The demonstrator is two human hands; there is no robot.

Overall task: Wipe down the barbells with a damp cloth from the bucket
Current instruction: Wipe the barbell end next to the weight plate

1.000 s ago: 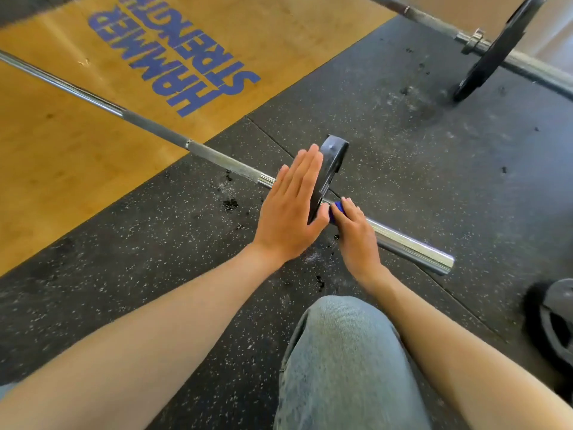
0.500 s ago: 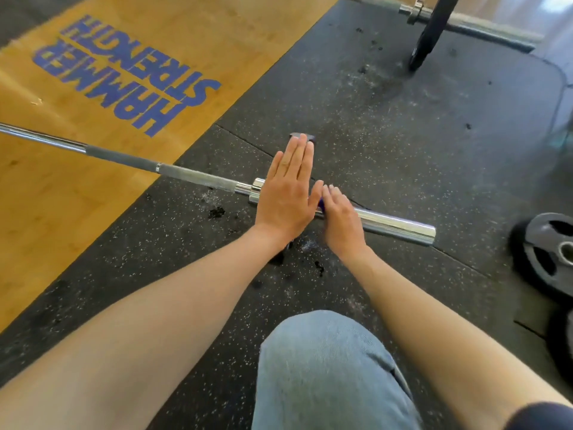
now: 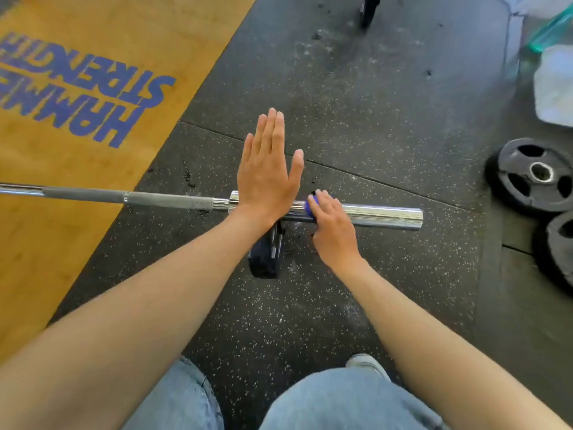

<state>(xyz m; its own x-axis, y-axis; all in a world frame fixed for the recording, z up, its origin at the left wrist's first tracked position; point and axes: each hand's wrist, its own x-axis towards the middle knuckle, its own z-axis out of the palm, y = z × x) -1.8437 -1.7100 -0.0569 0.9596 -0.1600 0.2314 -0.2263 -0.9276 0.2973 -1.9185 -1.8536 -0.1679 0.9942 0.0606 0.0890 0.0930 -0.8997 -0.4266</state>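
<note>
Now the fingers [image 3: 273, 131] of the left hand [image 3: 266, 175] are straight and pressed close together, pointing to the far side. That hand is flat and open, with the thumb stuck out to the right. It is held over a small dark plate [image 3: 266, 252] that stands on its edge on the barbell [image 3: 381, 215]; I cannot tell if the palm touches it. The fingers [image 3: 322, 203] of the right hand [image 3: 335, 231] are curled over a little blue thing [image 3: 310, 203] on the shiny end of the bar, just to the right of the plate. Most of the blue thing is hidden, so I cannot tell what it is.

The barbell lies flat on the floor. Its long line runs from left to right across the scene. The thick shiny end points right and stops near two round weight plates [image 3: 533, 175] lying flat on the floor. The thin grey part goes off to the left, over a yellow wooden board [image 3: 62, 187] with blue letters. Under the hands is a dark rubber mat [image 3: 372, 119] with white specks. Far to the right are a blurry white thing [image 3: 555, 85] and a green one [image 3: 548, 29]. Near the bottom are two knees in blue jeans [image 3: 341, 405]
</note>
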